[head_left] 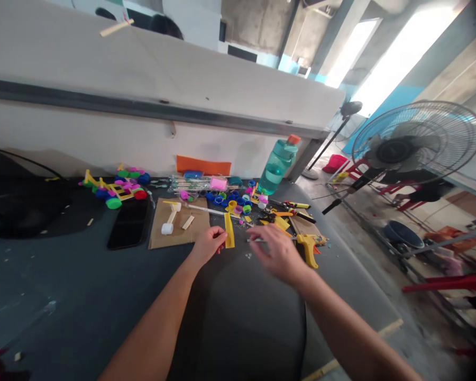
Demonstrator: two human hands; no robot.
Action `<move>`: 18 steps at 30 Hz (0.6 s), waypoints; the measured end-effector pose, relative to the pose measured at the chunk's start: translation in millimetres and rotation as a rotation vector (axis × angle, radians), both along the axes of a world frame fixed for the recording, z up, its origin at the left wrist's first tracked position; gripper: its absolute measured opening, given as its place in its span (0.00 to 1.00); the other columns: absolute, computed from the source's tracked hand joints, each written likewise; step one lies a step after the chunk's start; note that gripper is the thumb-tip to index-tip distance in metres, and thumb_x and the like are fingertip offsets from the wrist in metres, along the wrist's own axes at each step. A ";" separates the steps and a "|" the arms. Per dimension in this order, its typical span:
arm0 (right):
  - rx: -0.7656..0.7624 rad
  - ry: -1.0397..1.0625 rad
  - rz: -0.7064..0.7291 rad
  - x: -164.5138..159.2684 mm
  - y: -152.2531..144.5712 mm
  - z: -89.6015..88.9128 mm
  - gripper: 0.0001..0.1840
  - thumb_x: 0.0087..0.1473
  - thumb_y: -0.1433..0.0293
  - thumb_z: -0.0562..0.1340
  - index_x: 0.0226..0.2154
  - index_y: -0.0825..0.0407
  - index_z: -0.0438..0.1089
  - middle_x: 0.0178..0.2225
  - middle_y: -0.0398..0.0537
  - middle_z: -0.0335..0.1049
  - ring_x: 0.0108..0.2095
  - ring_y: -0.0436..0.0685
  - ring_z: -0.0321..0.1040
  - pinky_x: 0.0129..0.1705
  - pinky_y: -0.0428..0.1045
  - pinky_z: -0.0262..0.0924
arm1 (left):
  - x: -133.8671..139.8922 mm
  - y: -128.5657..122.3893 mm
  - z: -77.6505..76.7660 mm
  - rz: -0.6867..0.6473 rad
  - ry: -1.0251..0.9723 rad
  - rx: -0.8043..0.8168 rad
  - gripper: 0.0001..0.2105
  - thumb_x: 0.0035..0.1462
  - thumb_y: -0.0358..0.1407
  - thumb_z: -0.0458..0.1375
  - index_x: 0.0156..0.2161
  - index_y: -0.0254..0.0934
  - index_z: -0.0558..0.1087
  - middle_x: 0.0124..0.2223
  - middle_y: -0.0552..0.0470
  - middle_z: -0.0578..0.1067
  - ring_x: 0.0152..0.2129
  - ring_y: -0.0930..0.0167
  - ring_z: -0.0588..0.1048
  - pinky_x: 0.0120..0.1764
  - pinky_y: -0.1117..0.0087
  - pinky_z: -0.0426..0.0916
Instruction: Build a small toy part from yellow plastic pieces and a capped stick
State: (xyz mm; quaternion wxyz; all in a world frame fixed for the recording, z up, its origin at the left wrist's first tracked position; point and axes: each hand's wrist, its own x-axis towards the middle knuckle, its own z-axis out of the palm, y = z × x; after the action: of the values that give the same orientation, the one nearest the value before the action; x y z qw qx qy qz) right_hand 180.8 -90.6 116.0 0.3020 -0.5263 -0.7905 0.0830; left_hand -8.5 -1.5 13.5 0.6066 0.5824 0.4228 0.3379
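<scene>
My left hand (210,244) is closed, pinching the edge of a flat yellow strip (229,231) held upright over the dark table (238,307). To its right my right hand (275,250) hovers with the fingers apart, slightly blurred, and nothing shows in it. A thin greyish stick (255,241) lies by its fingertips, partly hidden. Beyond that hand are pliers and cutters (303,216) with dark and orange handles. A yellow glue gun (310,248) rests just right of its wrist. Left of my left hand, a brown cardboard piece (158,233) carries a wooden stick with white caps (170,222).
Coloured bottle caps (222,199) crowd the table's back. A teal water bottle (276,166) stands behind them. Small stick-and-cap models (119,190) and a black phone (129,225) lie left. A black bag (19,196) is far left. A fan (400,151) stands right, beyond the table edge.
</scene>
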 end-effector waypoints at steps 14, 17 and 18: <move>-0.570 -0.818 -0.379 226.4 129.4 -49.3 0.38 0.38 0.68 0.68 0.54 0.57 0.64 0.52 0.63 0.66 0.53 0.71 0.60 0.48 0.56 0.57 | 2.9 1.3 -4.5 0.019 0.015 -0.049 0.11 0.49 0.42 0.57 0.26 0.36 0.67 0.19 0.58 0.68 0.15 0.75 0.66 0.19 0.75 0.63; -0.616 -0.816 -0.349 232.2 140.5 -57.3 0.37 0.34 0.65 0.70 0.50 0.55 0.66 0.48 0.61 0.69 0.49 0.69 0.65 0.45 0.55 0.58 | 3.0 1.2 -4.3 0.016 0.004 -0.064 0.11 0.49 0.42 0.57 0.25 0.36 0.67 0.18 0.59 0.67 0.14 0.76 0.65 0.18 0.76 0.63; -0.617 -0.814 -0.344 233.5 142.5 -58.9 0.37 0.33 0.65 0.70 0.49 0.56 0.67 0.47 0.61 0.69 0.48 0.69 0.65 0.45 0.54 0.58 | 3.0 1.1 -4.1 0.015 0.003 -0.067 0.11 0.49 0.42 0.57 0.25 0.36 0.67 0.18 0.59 0.67 0.14 0.77 0.65 0.18 0.76 0.62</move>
State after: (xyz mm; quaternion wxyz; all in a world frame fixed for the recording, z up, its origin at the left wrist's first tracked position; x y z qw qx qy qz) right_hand 414.3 51.8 57.0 -0.1882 -0.7020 -0.6850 0.0502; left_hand -5.5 -0.3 9.4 0.6226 0.5591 0.4389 0.3273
